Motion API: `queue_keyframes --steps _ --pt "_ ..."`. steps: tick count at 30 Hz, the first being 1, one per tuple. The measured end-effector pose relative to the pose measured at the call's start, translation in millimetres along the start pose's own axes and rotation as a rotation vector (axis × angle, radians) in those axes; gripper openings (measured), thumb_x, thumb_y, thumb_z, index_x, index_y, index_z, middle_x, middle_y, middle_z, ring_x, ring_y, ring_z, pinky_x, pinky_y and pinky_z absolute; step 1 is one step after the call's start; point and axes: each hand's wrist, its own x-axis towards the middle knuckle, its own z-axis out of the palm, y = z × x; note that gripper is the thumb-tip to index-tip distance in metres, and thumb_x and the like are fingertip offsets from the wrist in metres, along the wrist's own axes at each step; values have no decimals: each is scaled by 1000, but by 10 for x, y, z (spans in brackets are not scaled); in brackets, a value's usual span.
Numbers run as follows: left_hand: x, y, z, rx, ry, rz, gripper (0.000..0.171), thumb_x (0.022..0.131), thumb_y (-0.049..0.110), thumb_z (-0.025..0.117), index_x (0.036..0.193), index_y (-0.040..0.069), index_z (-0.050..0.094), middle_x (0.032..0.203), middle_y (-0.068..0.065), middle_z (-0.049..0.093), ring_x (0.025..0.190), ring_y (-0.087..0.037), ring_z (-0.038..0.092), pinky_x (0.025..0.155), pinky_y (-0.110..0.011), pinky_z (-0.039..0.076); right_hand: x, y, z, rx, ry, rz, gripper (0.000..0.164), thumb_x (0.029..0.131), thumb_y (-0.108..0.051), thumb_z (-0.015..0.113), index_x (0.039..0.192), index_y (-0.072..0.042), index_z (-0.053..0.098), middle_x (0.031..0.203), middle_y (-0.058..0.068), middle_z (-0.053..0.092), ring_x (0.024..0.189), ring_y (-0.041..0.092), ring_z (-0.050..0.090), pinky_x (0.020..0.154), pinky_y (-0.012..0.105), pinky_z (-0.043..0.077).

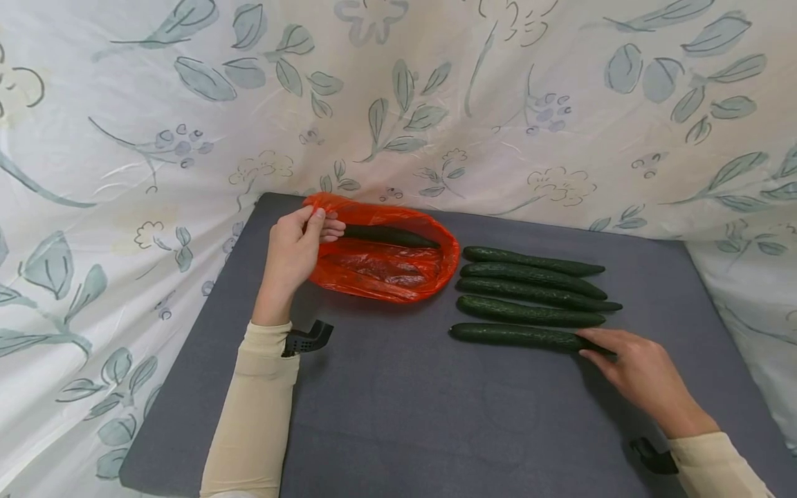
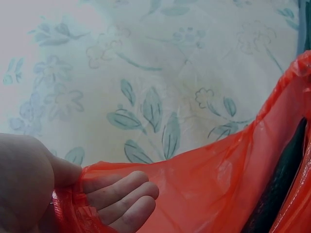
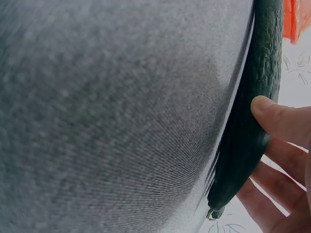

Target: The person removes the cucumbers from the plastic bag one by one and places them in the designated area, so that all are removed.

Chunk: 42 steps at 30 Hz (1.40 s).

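My left hand [image 1: 297,242] pinches the left rim of an orange-red plastic bag [image 1: 429,287], thumb on one side and fingers inside. The bag lies with its mouth spread wide, and one cucumber [image 1: 392,236] rests in it along the far side. My right hand [image 1: 644,373] grips the right end of the nearest cucumber [image 1: 517,336], its thumb and fingers on opposite sides. In the right wrist view that cucumber [image 3: 257,97] lies along the grey cloth. Beyond it, several more cucumbers [image 1: 529,290] lie side by side to the right of the bag.
Dark grey cloth covers the table [image 1: 398,401]. A white curtain [image 1: 436,104] printed with leaves and flowers hangs behind the table and down its sides. Black mounts [image 1: 308,339] sit at both wrists.
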Motion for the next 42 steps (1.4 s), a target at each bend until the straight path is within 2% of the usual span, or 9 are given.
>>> queue_keyframes --steps 9,17,25,29,34,38,42 --pt "16 14 -1 3 -1 -3 37 117 19 50 122 -10 73 109 -17 79 98 -31 77 89 -32 65 -16 24 53 -2 -60 57 53 70 -6 100 120 -7 82 109 17 79 79 35 75 58 55 60" --pt "12 -9 -2 6 9 -16 36 117 19 50 121 -10 73 109 -17 79 98 -32 77 89 -33 65 -17 0 63 -28 -62 51 55 71 -6 99 122 -5 81 113 20 77 83 39 75 61 58 61" --pt "18 -23 0 1 -3 -6 37 117 19 50 122 -10 73 110 -17 79 98 -29 77 90 -33 65 -19 -35 41 -43 -91 96 52 73 -8 98 122 -4 80 115 23 76 90 44 74 66 63 60" --pt "21 -24 -5 4 -2 -7 37 117 18 50 122 -11 73 110 -17 79 97 -28 77 89 -33 65 3 -41 15 -42 -73 100 50 74 -8 98 120 -5 80 112 22 77 89 43 74 66 64 60" --pt "26 -27 -8 5 0 -11 37 117 19 50 122 -10 73 110 -17 79 98 -30 77 89 -33 65 74 -55 -24 -39 -20 62 52 71 -7 99 120 -6 80 111 20 77 84 40 74 60 61 59" --pt "23 -34 -7 -2 2 -12 37 117 19 51 121 -10 73 110 -17 79 99 -32 77 90 -33 65 177 -90 -33 -32 21 41 58 71 -8 99 125 -7 79 115 20 77 85 40 74 56 59 58" --pt "17 -35 -4 -7 0 -11 38 117 19 51 121 -11 73 109 -17 79 98 -32 77 90 -34 65 299 -153 -22 0 51 62 62 73 -9 98 131 -7 76 122 21 75 81 38 73 58 59 58"
